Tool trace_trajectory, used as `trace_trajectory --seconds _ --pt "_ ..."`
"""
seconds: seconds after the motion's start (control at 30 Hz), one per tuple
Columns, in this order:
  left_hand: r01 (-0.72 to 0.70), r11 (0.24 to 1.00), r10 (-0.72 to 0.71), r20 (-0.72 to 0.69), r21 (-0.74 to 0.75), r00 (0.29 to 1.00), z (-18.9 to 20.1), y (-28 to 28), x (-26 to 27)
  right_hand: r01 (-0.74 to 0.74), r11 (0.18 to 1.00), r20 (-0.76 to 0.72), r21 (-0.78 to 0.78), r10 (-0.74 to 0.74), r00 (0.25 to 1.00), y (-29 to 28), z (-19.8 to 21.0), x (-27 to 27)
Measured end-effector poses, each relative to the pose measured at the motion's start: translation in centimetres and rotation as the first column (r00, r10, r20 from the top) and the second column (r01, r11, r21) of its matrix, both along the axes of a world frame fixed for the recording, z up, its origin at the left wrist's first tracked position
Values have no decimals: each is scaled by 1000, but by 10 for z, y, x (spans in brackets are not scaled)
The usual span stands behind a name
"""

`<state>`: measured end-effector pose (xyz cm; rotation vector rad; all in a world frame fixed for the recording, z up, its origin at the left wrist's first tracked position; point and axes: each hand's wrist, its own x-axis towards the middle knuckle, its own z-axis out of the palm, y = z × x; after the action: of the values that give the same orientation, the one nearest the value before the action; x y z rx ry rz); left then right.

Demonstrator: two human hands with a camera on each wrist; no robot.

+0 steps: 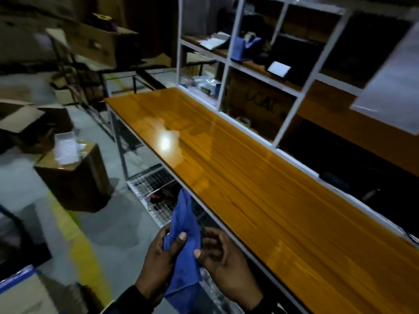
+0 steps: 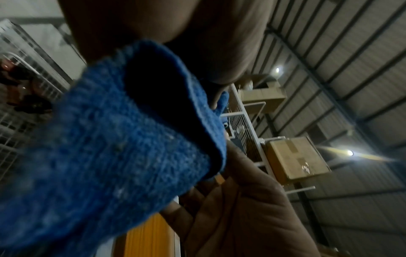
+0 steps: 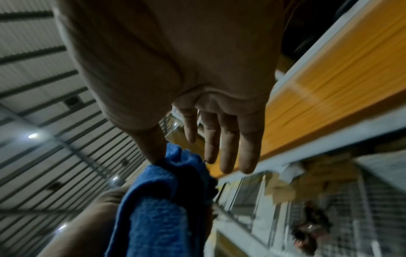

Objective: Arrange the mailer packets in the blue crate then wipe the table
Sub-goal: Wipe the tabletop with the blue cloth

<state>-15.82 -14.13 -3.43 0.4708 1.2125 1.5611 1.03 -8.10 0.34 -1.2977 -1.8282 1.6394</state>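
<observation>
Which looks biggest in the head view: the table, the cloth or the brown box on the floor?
1. table
2. box and cloth: they look alike, and the cloth is nearer, so I won't rank them.

Left hand (image 1: 162,257) clenched, right hand (image 1: 223,257) relaxed

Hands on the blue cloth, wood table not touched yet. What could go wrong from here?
1. The blue terry cloth is bunched between the left hand and right hand off the table's front edge; wiped like that, it may cover only a narrow strip.
2. The right hand only touches it with the thumb, fingers straight, so the hanging end could slip.
3. Glare on the glossy orange wooden table may hide missed patches.
</observation>
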Motion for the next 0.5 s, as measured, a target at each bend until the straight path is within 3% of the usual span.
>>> trace_trajectory --seconds 0.27,0.5 --pt "-201 979 199 69 27 978 0 15 -96 -291 957 -119 -19 287 951 47 -16 -134" --pt "-356 934 346 167 37 923 -6 84 -205 -391 920 -241 33 387 890 125 -36 -264"
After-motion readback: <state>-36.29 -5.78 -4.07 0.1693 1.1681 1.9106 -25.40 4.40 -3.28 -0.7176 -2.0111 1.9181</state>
